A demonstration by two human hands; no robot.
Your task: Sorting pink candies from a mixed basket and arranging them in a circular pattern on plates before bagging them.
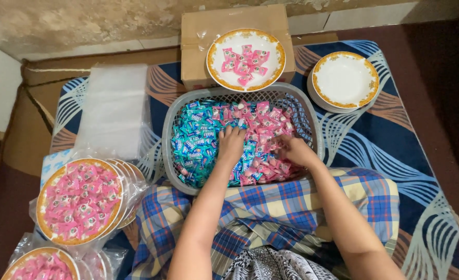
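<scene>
While both hands are sunk in the sweets, the scene is laid out as follows.

Left hand: laid palm down in the basket, fingers bent and spread over the line where blue sweets meet pink sweets; nothing is seen to be lifted, and whether a sweet is pinched under the fingers cannot be told.

Right hand: set among the pink sweets at the basket's right side, fingers curled inward as if closed on a few wrappers; the grip itself is hidden by the knuckles.

Basket: grey, latticed, rested against the checked cloth over the lap; blue sweets are heaped on its left, pink on its right.

Box: cardboard, placed just behind the basket, a gold-rimmed plate with some pink sweets being borne on it.

Empty plates: stacked to the right of the box, on the patterned mat.

Bags: a pile of clear plastic, left of the basket.

Wrapped plates: filled with pink sweets, sealed in plastic, stacked at lower left.
</scene>
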